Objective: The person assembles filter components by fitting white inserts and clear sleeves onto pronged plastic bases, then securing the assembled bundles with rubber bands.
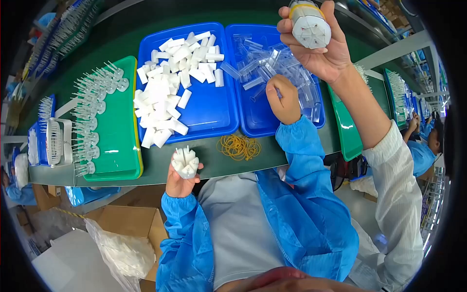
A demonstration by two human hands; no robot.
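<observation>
My left hand (179, 182) is closed around the base of a round cluster of white wedge-shaped plastic pieces (185, 163), with gaps between them, near the table's front edge. Over the right blue tray (258, 127), my right hand (283, 99) has its fingers curled among clear plastic pieces (265, 65); what they hold, if anything, is hidden. The left blue tray (209, 119) bears a pile of white blocks (163, 95). Between my hands lies a heap of yellow rubber bands (239, 147).
At upper right, another person's hand (323, 61) holds a round white bundle (311, 31) with a yellow band. A green tray (114, 151) at left carries rows of thin-pronged clear parts (95, 104). Another green tray (348, 129) lies at right. A cardboard box (131, 221) stands below the table.
</observation>
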